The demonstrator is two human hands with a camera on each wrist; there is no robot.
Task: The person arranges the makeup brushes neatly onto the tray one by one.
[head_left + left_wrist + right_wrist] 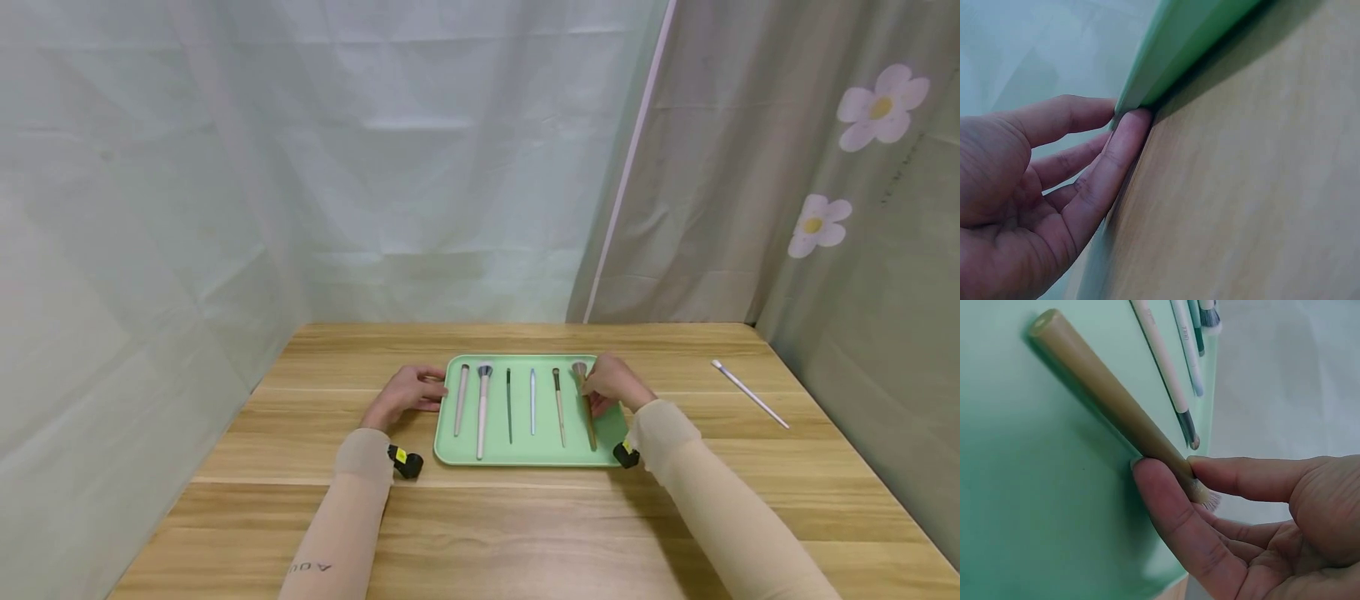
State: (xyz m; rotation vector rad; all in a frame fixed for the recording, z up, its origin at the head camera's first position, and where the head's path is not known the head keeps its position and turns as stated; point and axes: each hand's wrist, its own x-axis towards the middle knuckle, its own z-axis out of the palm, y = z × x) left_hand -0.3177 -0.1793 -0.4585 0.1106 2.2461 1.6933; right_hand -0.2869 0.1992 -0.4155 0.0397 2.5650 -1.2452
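Observation:
In the head view, a green tray [525,457] lies on the table holding a row of makeup brushes. My right hand [617,385] pinches a brown-handled makeup brush [1113,403] between thumb and fingers near its bristle end. That brush is the rightmost in the tray, and its handle slants toward the near edge. At the tray's left side, my left hand [408,393] holds the rim. The left wrist view shows its thumb and a finger [1129,134] against the rim [1175,53]. A slim brush with a dark tip [559,408] lies just left of the brown one.
Several other brushes lie side by side in the tray, including a thick pale one [482,417] and a thin dark green one [509,408]. A white brush [750,394] lies on the wooden table [525,533] to the right. Curtains [450,167] stand behind the table.

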